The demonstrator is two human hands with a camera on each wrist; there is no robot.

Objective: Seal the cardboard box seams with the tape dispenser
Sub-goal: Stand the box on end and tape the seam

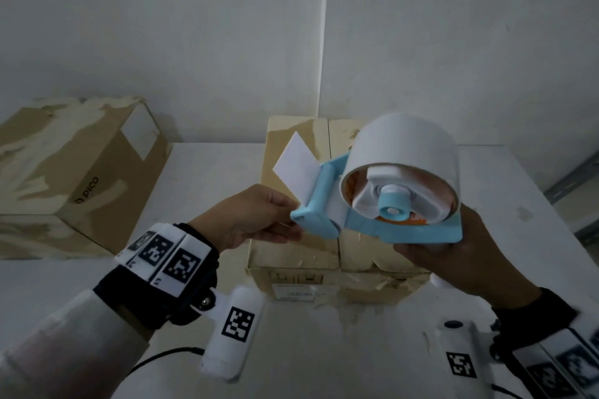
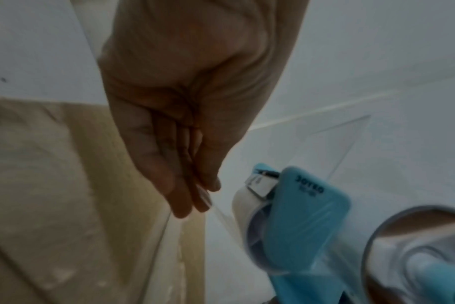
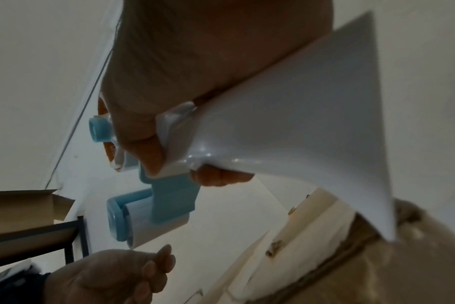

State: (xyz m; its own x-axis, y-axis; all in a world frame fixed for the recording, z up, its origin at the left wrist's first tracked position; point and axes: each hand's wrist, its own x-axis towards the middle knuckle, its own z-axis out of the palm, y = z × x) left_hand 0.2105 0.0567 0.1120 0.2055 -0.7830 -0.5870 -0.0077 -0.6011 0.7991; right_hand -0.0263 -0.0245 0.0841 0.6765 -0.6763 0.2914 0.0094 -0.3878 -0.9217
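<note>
We hold the tape dispenser point(image 1: 382, 204) in our right hand point(image 1: 453, 256), fingers curled round it, above the cardboard box point(image 1: 298, 256) at the desk's point(image 1: 518, 204) far edge, left hand point(image 1: 256, 217) pinching the tape end point(image 1: 296, 165).

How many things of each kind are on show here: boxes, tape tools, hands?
Brown cardboard boxes: 2, a worn one in the middle and a larger one at the left.
Light blue plastic tape dispensers with a white roll: 1.
Hands: 2, left hand and right hand.
Total: 5.
</note>
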